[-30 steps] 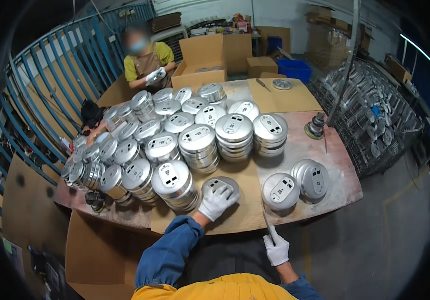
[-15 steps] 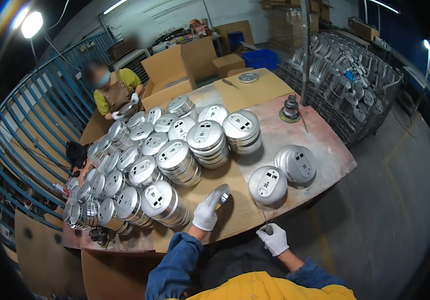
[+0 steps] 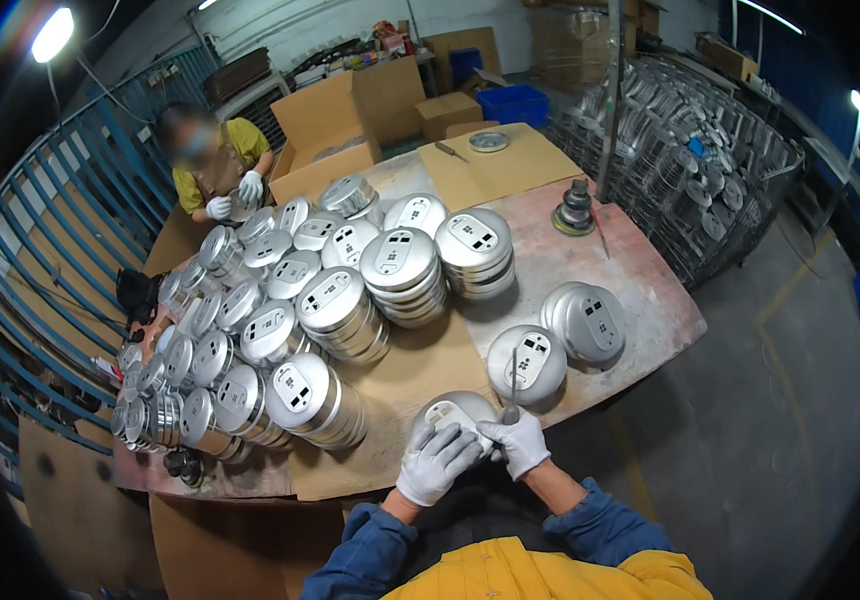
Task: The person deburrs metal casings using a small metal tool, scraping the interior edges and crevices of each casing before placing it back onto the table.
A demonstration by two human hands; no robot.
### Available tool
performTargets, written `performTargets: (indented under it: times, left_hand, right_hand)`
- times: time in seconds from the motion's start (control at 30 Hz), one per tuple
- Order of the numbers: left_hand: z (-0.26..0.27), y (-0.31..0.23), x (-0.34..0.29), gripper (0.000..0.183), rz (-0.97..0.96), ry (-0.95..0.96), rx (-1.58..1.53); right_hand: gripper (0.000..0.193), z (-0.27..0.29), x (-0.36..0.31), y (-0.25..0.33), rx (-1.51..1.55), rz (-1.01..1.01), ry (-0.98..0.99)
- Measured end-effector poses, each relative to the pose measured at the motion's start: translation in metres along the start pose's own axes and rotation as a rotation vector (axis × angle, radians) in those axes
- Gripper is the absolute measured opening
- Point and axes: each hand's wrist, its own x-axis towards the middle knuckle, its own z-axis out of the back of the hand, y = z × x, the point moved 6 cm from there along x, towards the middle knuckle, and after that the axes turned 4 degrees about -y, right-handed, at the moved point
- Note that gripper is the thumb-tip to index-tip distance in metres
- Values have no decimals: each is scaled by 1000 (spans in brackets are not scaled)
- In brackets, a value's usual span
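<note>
At the table's near edge, a round silver metal cover (image 3: pixel 458 405) with a pale oval panel is partly hidden behind my gloves. My left hand (image 3: pixel 435 467), in a white glove, lies over its near side with fingers bent onto it. My right hand (image 3: pixel 520 442), also gloved, is closed round the dark handle of a thin file-like tool (image 3: pixel 514 372), its shaft pointing up and away. The right fingertips are beside the cover's right rim; contact is unclear. Just beyond stands another silver cover (image 3: pixel 527 370), with a further small stack of covers (image 3: pixel 587 322) to its right.
Many stacks of silver covers (image 3: pixel 328 300) fill the table's left and middle. A sander-like tool (image 3: pixel 575 208) stands far right; another thin tool (image 3: pixel 450 151) lies on cardboard. Across the table a person (image 3: pixel 220 165) handles a part. A wire cage (image 3: pixel 690 170) holds metal parts.
My left hand has turned the cover from edge-on to face up and moved it right. My right hand has risen to it, swinging the tool upright. The co-worker's hands have moved.
</note>
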Motion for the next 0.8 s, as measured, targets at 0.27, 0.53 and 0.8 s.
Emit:
performTargets:
  times: [0.27,0.53,0.8]
  left_hand:
    - [-22,22,-39,71,700,105,-305]
    - [-23,56,-136,35,1212,-421,-235]
    - [-14,61,-129,12,998,-491,96]
  right_hand:
    - [26,11,2,13,-260,218,-127]
    - [26,-4,4,11,-338,358,-62]
    - [30,-7,-14,5,-453,451,-47]
